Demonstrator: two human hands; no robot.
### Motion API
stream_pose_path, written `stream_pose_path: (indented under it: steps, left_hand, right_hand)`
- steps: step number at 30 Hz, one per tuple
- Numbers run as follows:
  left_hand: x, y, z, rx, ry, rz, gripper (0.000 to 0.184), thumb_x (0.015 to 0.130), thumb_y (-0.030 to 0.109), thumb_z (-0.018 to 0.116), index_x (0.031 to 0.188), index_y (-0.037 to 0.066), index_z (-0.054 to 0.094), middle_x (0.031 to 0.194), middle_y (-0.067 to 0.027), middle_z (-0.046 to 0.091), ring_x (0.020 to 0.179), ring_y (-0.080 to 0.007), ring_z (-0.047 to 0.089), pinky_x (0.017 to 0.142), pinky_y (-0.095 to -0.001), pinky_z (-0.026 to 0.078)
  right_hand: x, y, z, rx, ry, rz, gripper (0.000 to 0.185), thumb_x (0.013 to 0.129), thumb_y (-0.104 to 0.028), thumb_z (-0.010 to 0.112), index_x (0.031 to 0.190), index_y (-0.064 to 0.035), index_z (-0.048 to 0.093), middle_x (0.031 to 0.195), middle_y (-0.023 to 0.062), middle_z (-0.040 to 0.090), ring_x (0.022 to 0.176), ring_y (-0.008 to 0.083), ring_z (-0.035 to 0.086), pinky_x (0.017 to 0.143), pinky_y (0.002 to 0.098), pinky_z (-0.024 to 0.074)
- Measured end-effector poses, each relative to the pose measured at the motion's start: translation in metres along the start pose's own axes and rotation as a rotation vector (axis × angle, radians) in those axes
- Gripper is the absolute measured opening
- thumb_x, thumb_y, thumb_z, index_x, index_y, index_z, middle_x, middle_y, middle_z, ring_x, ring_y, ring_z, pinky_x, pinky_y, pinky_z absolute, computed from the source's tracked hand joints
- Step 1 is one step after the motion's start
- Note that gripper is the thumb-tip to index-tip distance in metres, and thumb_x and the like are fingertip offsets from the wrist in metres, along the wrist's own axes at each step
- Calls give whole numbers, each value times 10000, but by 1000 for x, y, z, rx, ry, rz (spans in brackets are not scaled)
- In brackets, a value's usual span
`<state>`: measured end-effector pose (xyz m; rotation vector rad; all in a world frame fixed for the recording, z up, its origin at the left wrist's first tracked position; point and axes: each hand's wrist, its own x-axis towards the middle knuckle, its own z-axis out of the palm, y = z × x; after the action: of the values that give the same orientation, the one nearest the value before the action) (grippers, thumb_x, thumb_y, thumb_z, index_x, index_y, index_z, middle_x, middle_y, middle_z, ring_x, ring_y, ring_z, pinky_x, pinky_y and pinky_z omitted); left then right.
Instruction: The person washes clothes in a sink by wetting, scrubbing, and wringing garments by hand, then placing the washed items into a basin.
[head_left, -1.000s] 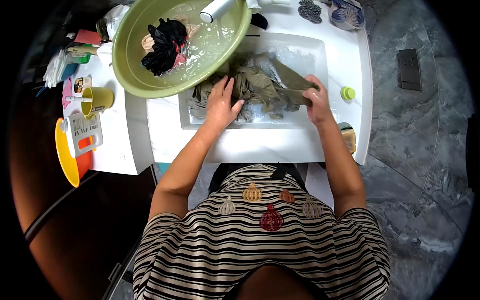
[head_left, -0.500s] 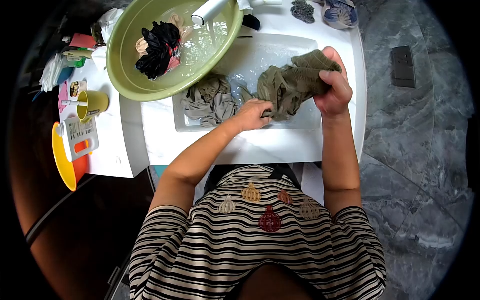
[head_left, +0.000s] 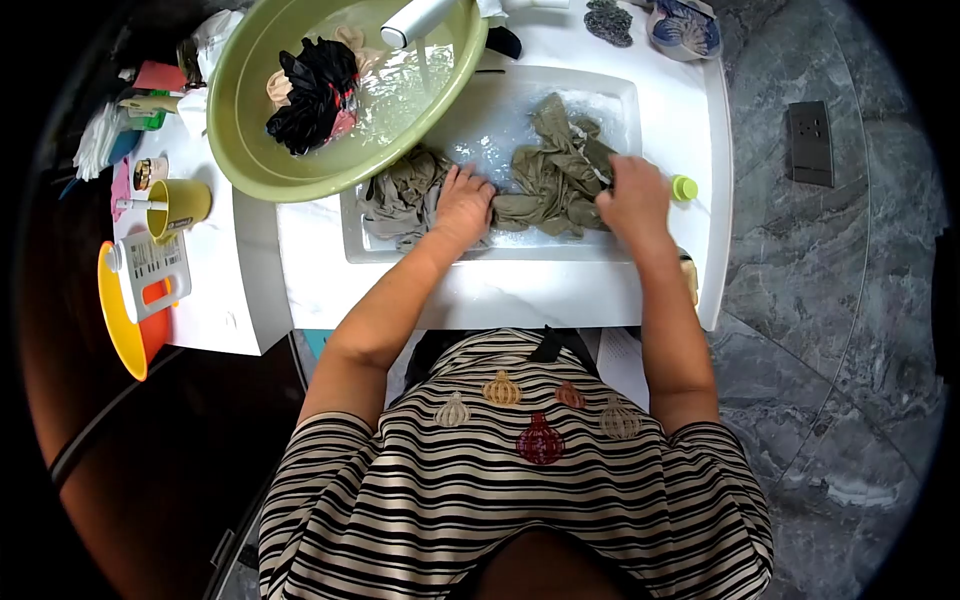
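Observation:
An olive-green garment [head_left: 550, 175] lies crumpled and wet in the white rectangular sink [head_left: 490, 254]. My right hand [head_left: 637, 205] is closed at the garment's right side and grips its edge; the fingertips are partly hidden. On the left of the sink, my left hand [head_left: 463, 208] rests with fingers stretched out over the edge of a bunched grey-brown garment [head_left: 400, 200]. Shallow, slightly foamy water surrounds both garments.
A green basin [head_left: 235, 165] overlaps the sink's upper left, holding water and black cloth [head_left: 315, 95]. Water runs into it from a white faucet [head_left: 415, 22]. A green cap [head_left: 684, 188] is right of my right hand. A white jug [head_left: 155, 275] and yellow cup [head_left: 180, 208] stand left.
My right hand has lowered the olive garment from above the sink into it. My left hand has let go of that garment and moved left to the grey-brown one.

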<state>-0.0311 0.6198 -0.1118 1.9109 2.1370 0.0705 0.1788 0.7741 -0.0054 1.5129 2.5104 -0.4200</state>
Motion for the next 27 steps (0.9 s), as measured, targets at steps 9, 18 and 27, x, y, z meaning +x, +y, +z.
stream_pose_path:
  steps: [9,18,27]
  left_hand:
    - [10,30,-89,-609,319,191,244,749,115,554,985,52,543,850,-157,605,756,-359,589,671,-431,481]
    - [23,22,-72,-641,517,107,544,678,162,684,1189,73,519,1221,-169,495,1124,-352,467,972,-420,372]
    - [53,-5,2,-1048,-153,-365,387,805,142,640,1177,164,535,1345,-123,447,1255,-340,399,1024,-397,351]
  right_hand:
    - [17,-46,55,543,86,-710,367,684,-235,725,1004,-83,633,1051,149,598,1083,310,521,1012,416,351]
    - [-18,-38,-16,1195,200,-255,242,784,-86,642,1006,5,613,885,87,648,804,150,594,745,279,468]
    - [-57,-21,-39,1923,90,-209,337,886,-90,538,1187,52,486,1108,116,583,1013,171,557,901,299,436]
